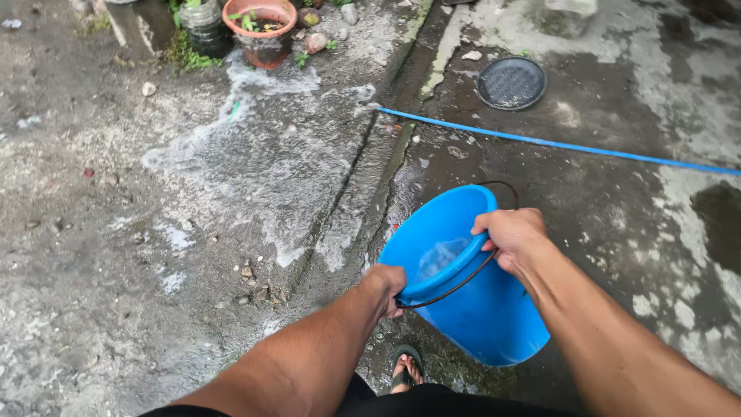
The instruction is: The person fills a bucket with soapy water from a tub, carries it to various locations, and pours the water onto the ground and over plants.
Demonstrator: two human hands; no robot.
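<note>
A blue plastic bucket [478, 309] is tipped forward over the wet ground, its mouth facing away from me. My right hand [513, 239] grips the bucket's upper rim. My left hand [384, 287] holds the lower rim where the thin wire handle meets it. Foamy water [255, 166] spreads over the concrete ahead of the bucket. A little water shows inside the bucket.
A shallow drain channel [370, 170] runs diagonally across the concrete. A blue hose [556, 144] lies across the right side. A round dark drain cover [511, 83] sits beyond it. A terracotta plant pot [262, 27] and stones stand at the top. My sandalled foot [407, 369] is below the bucket.
</note>
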